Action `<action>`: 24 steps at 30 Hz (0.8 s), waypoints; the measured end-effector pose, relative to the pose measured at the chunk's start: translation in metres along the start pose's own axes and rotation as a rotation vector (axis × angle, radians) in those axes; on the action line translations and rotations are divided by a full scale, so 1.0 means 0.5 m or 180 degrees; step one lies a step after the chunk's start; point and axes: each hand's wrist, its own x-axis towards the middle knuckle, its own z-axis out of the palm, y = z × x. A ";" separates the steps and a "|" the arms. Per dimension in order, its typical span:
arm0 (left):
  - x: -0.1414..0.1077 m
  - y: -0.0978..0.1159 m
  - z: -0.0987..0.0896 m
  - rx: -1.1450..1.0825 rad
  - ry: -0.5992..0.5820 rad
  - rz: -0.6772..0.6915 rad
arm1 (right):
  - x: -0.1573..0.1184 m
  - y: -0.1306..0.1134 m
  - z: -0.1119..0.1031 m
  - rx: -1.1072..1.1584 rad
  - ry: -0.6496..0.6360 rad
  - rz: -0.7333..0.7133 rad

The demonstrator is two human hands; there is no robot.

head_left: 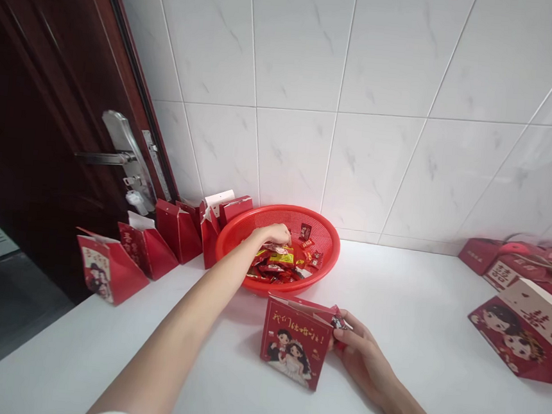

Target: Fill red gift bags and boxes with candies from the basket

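A red plastic basket (334, 254) stands against the wall, with wrapped candies (281, 257) heaped in it. My left hand (277, 234) reaches into it, fingers closed and pointing down among the candies; whatever they pinch is hidden. In front of the basket a red box (296, 347) with a cartoon couple stands on the white table, its top partly open. My right hand (357, 351) is at the box's right side, thumb and fingers closed on a small dark red wrapped candy (339, 322).
Several red gift boxes (111, 268) stand in a row left of the basket on the white table (421, 310). More red boxes (526, 335) are at the right. A dark door (40, 83) with a metal handle is at the left; tiled wall behind.
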 end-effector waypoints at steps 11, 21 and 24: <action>-0.012 -0.003 -0.022 0.0216 -0.0750 0.0298 | 0.000 0.002 -0.002 0.0014 -0.0065 -0.0003; -0.025 -0.036 -0.013 -0.0287 -0.0071 0.0340 | 0.004 0.004 -0.005 -0.0099 -0.0169 -0.0075; -0.044 -0.042 -0.012 -0.0588 0.0048 0.0303 | 0.002 0.001 -0.002 -0.0146 -0.0197 -0.0088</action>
